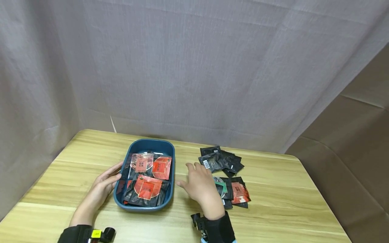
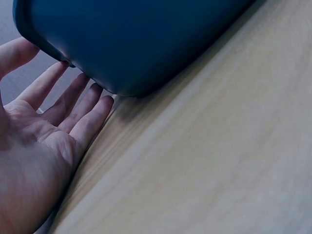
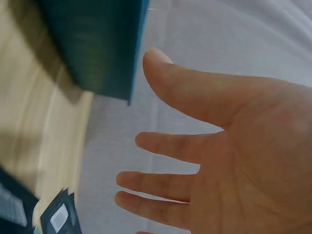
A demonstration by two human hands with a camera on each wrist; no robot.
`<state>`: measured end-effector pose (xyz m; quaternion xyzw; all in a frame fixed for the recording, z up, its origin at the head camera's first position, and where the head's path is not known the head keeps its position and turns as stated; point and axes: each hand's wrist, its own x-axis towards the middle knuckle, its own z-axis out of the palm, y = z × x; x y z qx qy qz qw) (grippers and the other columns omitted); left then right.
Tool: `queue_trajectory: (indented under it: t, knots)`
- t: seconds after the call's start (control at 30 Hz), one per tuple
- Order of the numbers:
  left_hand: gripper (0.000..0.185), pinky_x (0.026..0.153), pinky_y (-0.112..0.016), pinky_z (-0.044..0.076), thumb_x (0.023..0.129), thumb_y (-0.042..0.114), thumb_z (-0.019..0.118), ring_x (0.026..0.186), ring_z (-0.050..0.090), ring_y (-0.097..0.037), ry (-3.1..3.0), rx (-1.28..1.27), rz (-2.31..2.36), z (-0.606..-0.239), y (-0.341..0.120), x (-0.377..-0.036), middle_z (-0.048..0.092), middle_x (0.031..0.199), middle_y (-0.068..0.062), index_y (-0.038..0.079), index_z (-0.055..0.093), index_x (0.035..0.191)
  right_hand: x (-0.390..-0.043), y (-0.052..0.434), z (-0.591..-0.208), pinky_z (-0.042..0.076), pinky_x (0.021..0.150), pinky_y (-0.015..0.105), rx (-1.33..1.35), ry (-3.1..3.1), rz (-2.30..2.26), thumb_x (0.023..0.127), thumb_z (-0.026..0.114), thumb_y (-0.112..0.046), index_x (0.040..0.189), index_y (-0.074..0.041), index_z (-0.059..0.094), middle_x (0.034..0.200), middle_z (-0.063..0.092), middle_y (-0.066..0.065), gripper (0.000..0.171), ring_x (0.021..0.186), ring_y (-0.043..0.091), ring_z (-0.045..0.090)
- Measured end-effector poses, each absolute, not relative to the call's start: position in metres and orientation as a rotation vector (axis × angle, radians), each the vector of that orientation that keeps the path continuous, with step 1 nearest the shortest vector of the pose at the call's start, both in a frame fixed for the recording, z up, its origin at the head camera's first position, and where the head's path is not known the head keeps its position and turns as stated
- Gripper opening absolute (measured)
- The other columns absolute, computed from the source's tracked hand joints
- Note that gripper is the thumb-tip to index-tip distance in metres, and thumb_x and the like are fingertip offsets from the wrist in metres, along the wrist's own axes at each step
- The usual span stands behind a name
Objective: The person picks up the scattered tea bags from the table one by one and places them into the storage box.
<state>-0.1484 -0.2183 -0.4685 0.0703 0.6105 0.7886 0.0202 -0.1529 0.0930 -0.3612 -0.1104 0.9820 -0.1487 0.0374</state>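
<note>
My left hand [image 1: 101,189] flat against blue tray [image 1: 146,145] wall; right hand [image 1: 200,185] spread, empty, above sachets [image 1: 223,162]. Sachets look light, slippery; I'd pinch edge.

Light wooden table [image 1: 273,189] near; grey curtain [image 1: 194,67] across the far side, brown fabric panel [image 1: 352,155] at right.

Cut off at the bottom edge of the head view: both forearms below the wrist straps. Hidden under the right hand [image 1: 201,186]: part of the loose packets [image 1: 235,193] just beyond it. Too small to read: print on the red packets [image 1: 148,189] in the blue tray [image 1: 146,144] between the hands. Cropped in the left wrist view: the tray [image 2: 141,39], only its outer wall showing above the left hand [image 2: 36,146]. Blurred in the right wrist view: desk [image 3: 29,131] and tray corner [image 3: 97,53].
</note>
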Motion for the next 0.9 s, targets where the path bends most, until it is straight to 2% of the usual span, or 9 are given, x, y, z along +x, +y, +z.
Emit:
queue_trajectory:
  t: [0.3,0.57,0.73,0.9]
  knots:
    - [0.054,0.093,-0.023,0.050,0.101,0.006,0.049,0.116,0.057,-0.008,1.905,0.211,2.447,-0.470,-0.214,-0.148,0.056,0.131,0.007,-0.010,0.031,0.150,-0.155,0.123,-0.376,0.039,0.103,0.057,-0.439,3.017,-0.259,0.070,0.091,-0.032,0.140,-0.001,0.051,0.133,0.053,0.022,0.087,0.122,0.041,0.052]
    - [0.055,0.093,-0.023,0.050,0.102,0.006,0.048,0.115,0.058,-0.008,1.914,0.231,2.434,-0.471,-0.216,-0.150,0.056,0.131,0.007,-0.010,0.029,0.150,-0.151,0.151,-0.390,0.040,0.099,0.061,-0.480,3.003,0.014,0.072,0.084,-0.053,0.137,-0.005,0.055,0.130,0.054,0.023,0.086,0.119,0.041,0.053]
    - [0.057,0.092,-0.023,0.050,0.101,0.007,0.049,0.114,0.058,-0.008,1.930,0.209,2.425,-0.469,-0.217,-0.151,0.056,0.129,0.005,-0.012,0.027,0.150,-0.149,0.164,-0.400,0.041,0.099,0.058,-0.559,2.997,0.109,0.070,0.084,-0.056,0.136,-0.006,0.056,0.133,0.053,0.022,0.088,0.121,0.040,0.052]
    - [0.055,0.092,-0.024,0.050,0.101,0.005,0.048,0.113,0.059,-0.009,1.927,0.219,2.441,-0.470,-0.217,-0.150,0.057,0.128,0.005,-0.013,0.028,0.149,-0.149,0.169,-0.404,0.040,0.101,0.057,-0.616,2.973,0.119,0.074,0.081,-0.057,0.139,-0.007,0.054,0.135,0.054,0.019,0.087,0.125,0.039,0.051]
